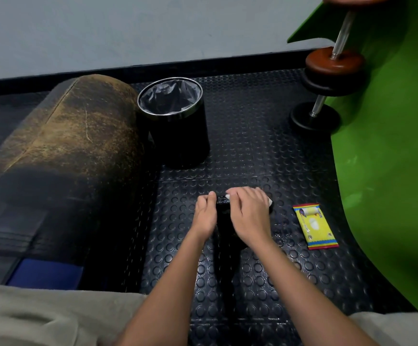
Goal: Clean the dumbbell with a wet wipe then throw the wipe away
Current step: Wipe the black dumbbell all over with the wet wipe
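Note:
A black dumbbell (224, 216) lies on the studded rubber floor in front of me, mostly hidden by my hands. My left hand (205, 213) grips its left side with curled fingers and thumb. My right hand (249, 216) lies over the top of the dumbbell and presses a white wet wipe (269, 202) onto it; only the wipe's edges show past my fingers. A yellow wet-wipe packet (314, 226) lies flat on the floor to the right of my right hand.
A black round bin (178, 121) with a dark liner stands open beyond the dumbbell. A worn padded bench (60, 156) fills the left. A green wall (390, 171) curves along the right, with brown and black dumbbells (327, 78) leaning against it.

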Demonstrator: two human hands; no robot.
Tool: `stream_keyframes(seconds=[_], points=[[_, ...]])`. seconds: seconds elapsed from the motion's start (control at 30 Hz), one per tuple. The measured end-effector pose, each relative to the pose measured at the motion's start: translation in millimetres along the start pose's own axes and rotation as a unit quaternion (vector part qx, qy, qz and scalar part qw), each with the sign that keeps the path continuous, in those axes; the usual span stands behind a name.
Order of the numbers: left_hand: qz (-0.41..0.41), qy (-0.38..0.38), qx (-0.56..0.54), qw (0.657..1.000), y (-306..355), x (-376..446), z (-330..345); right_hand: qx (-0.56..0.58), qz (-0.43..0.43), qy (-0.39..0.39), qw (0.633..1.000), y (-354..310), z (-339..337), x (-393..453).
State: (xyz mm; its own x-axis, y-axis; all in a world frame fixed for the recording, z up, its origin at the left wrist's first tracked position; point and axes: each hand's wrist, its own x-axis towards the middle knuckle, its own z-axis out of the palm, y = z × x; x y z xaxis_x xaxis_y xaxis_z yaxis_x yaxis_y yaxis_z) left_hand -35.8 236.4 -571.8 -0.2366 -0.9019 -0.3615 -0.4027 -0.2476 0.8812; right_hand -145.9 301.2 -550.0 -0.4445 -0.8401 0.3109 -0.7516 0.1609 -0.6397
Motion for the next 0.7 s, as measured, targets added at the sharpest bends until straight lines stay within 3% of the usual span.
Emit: stream_keyframes(seconds=[0.1,0.17,0.23,0.33,0.4,0.47,0.57,0.7], points=[[0.0,-0.008,-0.004,1.0,0.1,-1.8,-0.6,0.016,-0.027,-0.001,1.0,16.5,-7.6,0.4],[-0.003,-0.015,-0.004,1.0,1.0,-3.6,-1.3,0.045,0.007,0.01,0.999,32.6,-12.2,-0.1],[-0.008,-0.02,-0.003,1.0,2.7,-5.1,-2.3,0.113,0.095,0.016,0.989,39.3,-17.2,-0.6],[-0.012,-0.022,-0.002,1.0,4.3,-6.0,-2.9,0.208,0.279,-0.005,0.938,34.5,-22.2,5.4],[-0.011,-0.021,-0.002,1.0,4.1,-6.0,-2.6,0.198,0.325,-0.005,0.925,29.8,-21.6,10.7],[-0.006,-0.017,-0.001,1.0,3.5,-4.9,-2.0,0.152,0.291,0.011,0.944,23.5,-16.4,11.3],[0.001,-0.007,-0.001,1.0,1.5,-2.1,-0.5,0.048,0.16,0.021,0.986,11.8,-8.1,6.7],[0.002,-0.001,-0.002,1.0,0.7,0.2,-0.1,-0.036,0.024,-0.051,0.998,4.9,-7.6,9.0]])
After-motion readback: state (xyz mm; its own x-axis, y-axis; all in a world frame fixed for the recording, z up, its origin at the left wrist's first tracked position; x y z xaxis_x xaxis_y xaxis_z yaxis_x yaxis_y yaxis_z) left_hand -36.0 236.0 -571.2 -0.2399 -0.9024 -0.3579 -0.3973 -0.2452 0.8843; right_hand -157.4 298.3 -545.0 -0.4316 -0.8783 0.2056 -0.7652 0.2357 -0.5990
